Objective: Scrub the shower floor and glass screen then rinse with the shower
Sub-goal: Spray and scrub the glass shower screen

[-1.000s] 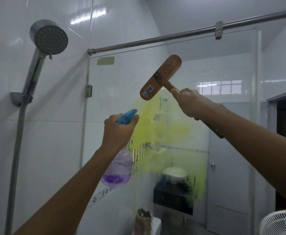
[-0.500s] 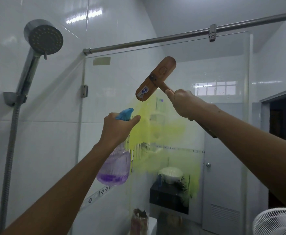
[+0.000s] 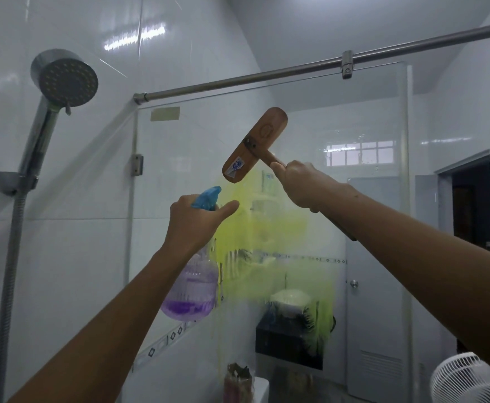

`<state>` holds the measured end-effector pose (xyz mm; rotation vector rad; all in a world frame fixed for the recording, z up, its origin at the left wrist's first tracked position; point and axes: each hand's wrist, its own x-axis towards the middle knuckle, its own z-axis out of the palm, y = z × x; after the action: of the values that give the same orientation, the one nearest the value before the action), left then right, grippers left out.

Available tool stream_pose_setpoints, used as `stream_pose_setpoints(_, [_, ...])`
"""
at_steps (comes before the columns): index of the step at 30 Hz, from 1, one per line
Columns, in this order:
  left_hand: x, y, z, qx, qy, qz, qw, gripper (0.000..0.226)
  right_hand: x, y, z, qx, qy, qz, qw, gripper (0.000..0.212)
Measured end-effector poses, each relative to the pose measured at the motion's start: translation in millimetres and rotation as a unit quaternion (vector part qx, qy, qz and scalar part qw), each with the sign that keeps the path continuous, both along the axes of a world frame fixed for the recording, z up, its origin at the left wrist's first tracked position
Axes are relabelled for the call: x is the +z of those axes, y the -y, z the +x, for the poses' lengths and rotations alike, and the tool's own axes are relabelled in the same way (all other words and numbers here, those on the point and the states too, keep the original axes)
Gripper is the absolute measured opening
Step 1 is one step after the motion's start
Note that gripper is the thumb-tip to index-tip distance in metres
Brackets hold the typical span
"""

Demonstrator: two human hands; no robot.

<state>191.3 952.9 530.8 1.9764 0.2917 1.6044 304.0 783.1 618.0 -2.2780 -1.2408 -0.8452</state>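
A clear glass shower screen [image 3: 180, 175] stands straight ahead between a white tiled wall [image 3: 72, 257] and a steel top rail [image 3: 267, 75]. A yellow-green foam smear [image 3: 270, 228] streaks down its middle. The round chrome shower head [image 3: 66, 80] sits in its wall bracket, upper left.

The flat wooden scrubbing brush [image 3: 254, 146] shows only its back; whether it touches the glass is unclear. The foam blurs the fixtures behind the glass. A white fan [image 3: 470, 379] is cut off at the lower right.

The right hand [image 3: 302, 184] grips the brush handle. The left hand [image 3: 194, 219] clasps the blue trigger of a clear spray bottle with purple liquid [image 3: 190, 292], near the smear.
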Motion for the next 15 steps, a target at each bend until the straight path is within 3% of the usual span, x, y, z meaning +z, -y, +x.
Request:
stream_pose_setpoints(4, [-0.3, -2.8, -1.5, -0.005, -0.023, -0.048, 0.999, 0.051, -0.7, -0.3, 4.1, 0.001, 0.006, 0.005, 1.000, 0.033])
stream_pose_setpoints(9, [-2.9, -1.6, -7.5, 0.002, -0.001, -0.014, 1.000, 0.046, -1.4, -4.1, 10.0, -0.014, 0.035, -0.021, 0.999, 0.038])
stream_pose_setpoints(15, [-6.7, -4.5, -11.8, 0.010, 0.004, -0.036, 0.999, 0.047, 0.1, -3.0, 10.7, -0.017, 0.043, -0.021, 0.999, 0.035])
